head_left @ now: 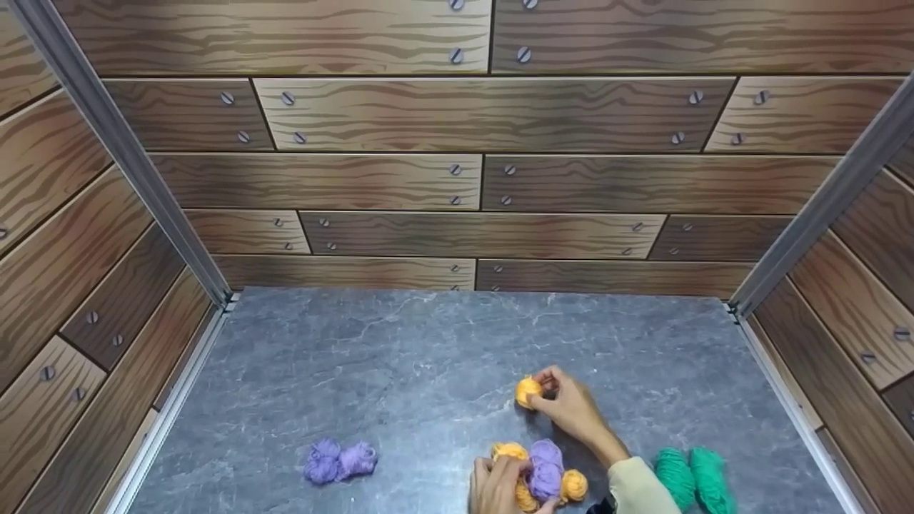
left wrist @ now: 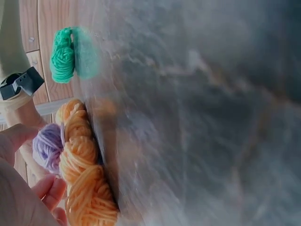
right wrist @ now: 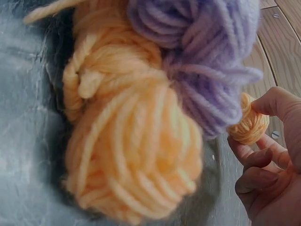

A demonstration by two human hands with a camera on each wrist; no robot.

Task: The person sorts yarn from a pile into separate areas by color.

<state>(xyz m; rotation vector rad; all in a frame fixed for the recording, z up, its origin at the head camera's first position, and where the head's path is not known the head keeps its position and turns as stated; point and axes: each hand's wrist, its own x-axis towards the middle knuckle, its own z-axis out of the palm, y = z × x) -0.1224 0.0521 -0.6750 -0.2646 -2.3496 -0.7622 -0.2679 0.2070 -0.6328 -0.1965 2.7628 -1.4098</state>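
In the head view my right hand (head_left: 571,410) pinches a small orange yarn ball (head_left: 528,392) between thumb and fingers, beyond the yarn pile. The right wrist view shows the same ball (right wrist: 251,123) in the fingertips. My left hand (head_left: 496,487) is at the pile, its thumb and fingers on either side of a purple yarn skein (head_left: 545,467). This skein lies on orange yarn skeins (left wrist: 80,160), seen close in the left wrist view. An orange yarn end (head_left: 573,485) sticks out to the right of the purple skein.
On the grey marbled table (head_left: 400,371), a separate purple yarn skein (head_left: 340,460) lies to the left. Green yarn skeins (head_left: 692,477) lie at the right, near my right sleeve (head_left: 643,485). Wood-patterned walls (head_left: 457,178) enclose the back and sides.
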